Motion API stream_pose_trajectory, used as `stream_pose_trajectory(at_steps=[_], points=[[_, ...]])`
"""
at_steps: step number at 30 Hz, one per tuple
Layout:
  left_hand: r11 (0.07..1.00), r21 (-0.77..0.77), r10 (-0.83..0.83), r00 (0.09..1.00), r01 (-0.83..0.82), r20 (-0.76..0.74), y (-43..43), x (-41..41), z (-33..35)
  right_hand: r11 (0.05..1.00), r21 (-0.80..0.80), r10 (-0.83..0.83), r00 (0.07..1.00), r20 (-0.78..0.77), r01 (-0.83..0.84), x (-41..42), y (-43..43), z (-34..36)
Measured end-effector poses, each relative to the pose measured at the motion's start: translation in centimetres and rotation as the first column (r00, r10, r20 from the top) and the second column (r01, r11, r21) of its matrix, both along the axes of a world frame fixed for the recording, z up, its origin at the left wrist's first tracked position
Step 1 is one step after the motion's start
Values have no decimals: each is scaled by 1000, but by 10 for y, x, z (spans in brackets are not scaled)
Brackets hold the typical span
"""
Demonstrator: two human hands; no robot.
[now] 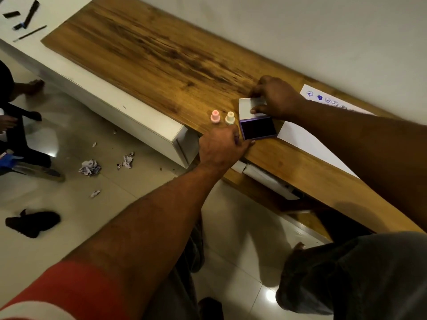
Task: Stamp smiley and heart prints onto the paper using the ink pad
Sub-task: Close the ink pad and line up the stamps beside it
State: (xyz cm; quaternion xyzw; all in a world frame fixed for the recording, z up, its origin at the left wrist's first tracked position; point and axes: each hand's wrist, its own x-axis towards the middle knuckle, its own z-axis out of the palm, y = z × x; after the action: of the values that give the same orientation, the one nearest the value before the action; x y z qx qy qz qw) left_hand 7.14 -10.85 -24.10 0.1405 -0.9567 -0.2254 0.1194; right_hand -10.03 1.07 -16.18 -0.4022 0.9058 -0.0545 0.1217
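The ink pad (258, 128) lies open on the desk (161, 56), its dark purple face up and its pale lid (248, 107) swung back on the far side. The right hand (276, 98) pinches that lid between thumb and fingers, so its grip holds the lid. The left hand (223, 145) steadies the pad's near corner, its grip narrow, fingers touching the base. Left of the pad stand a pink stamp (215, 116) and a cream stamp (230, 118), untouched. The paper (302, 139) lies right of the pad, several blue prints showing at its far end. The pad looks to be in the midst of opening or closing; next, if more prints are wanted, a stamp must be picked up and pressed into the ink.
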Motion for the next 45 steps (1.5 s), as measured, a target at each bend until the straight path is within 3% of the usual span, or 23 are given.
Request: stream_pose_trajectory(at_steps=[6,12,24,36,42,45], points=[[999,31,7,1000,-6,-12,-1,1,3,990,-100,92,995,-36,-96,23,19,11],[998,59,12,1000,-11,-14,-2,1,4,989,-74,130,991,29,-127,53,41,2],[998,57,18,1000,-19,21,-6,-2,-4,981,-193,39,993,109,-18,49,47,-16],[1000,12,-10,999,10,-33,-3,-3,1,986,-124,116,993,29,-111,55,53,-18],[1000,-26,-1,1000,2,27,0,-1,2,984,-81,161,987,-21,-162,57,54,-14],[1000,0,13,999,-13,-37,4,1,3,982,-69,176,984,-40,-179,61,51,-14]])
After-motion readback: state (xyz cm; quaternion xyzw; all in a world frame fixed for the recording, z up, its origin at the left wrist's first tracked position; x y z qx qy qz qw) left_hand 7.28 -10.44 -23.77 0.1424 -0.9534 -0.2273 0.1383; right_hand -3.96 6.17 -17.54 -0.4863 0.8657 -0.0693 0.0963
